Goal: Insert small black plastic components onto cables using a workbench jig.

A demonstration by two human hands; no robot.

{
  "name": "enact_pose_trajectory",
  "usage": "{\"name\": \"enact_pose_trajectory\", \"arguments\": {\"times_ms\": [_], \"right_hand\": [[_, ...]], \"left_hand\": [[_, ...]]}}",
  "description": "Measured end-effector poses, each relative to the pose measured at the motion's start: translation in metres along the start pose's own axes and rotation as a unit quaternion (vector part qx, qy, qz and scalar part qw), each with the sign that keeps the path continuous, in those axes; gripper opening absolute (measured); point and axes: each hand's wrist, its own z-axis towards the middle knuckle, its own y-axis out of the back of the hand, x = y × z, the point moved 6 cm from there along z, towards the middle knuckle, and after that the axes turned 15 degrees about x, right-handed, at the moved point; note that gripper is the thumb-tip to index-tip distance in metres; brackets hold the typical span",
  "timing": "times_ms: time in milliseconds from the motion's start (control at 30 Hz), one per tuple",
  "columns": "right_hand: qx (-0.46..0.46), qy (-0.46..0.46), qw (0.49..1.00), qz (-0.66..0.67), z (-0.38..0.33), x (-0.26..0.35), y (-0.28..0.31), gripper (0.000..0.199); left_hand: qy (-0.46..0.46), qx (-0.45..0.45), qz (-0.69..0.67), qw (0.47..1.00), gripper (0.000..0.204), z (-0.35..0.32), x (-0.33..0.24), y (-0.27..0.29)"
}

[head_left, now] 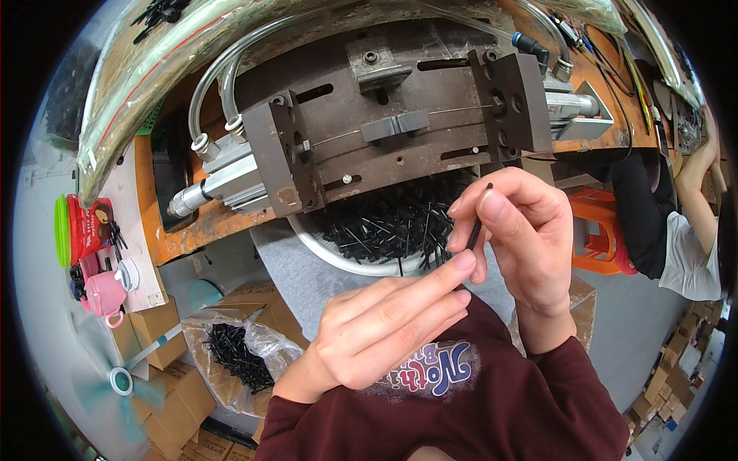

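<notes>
A thin black rod (476, 233) is held upright and slightly tilted between my hands, in front of the machine. My right hand (530, 238) pinches its upper part between thumb and fingers. My left hand (388, 323) has its fingers together, with the fingertips closed over the rod's lower end; its thumb is hidden. Just beyond my fingers is a white-rimmed bowl (338, 261) heaped with similar black pieces (377, 227). Another slim dark piece (400, 266) stands against the rim.
Ahead, a dark metal fixture (400, 157) carries a grey central block (394, 127), flanked by pneumatic cylinders (227, 180) with clear hoses. A bag of black parts (238, 357), a fan (121, 380) and a pink cup (106, 293) lie left. An orange stool (603, 238) and another person's arm (698, 173) are right.
</notes>
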Motion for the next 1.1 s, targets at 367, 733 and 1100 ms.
{"name": "enact_pose_trajectory", "arguments": {"times_ms": [367,733,1100], "right_hand": [[-0.041,0.023,0.999,0.022,-0.005,-0.004,-0.007,0.037],[-0.043,0.042,0.996,0.065,-0.009,-0.013,-0.005,0.030],[-0.015,0.078,0.996,0.040,-0.014,-0.009,-0.010,0.027]], "left_hand": [[-0.031,0.012,0.028,0.999,0.032,-0.009,-0.004,0.000],[-0.047,-0.010,0.026,0.999,0.025,-0.008,-0.005,-0.002],[-0.014,0.007,-0.011,1.000,0.028,-0.005,-0.005,0.001]]}}
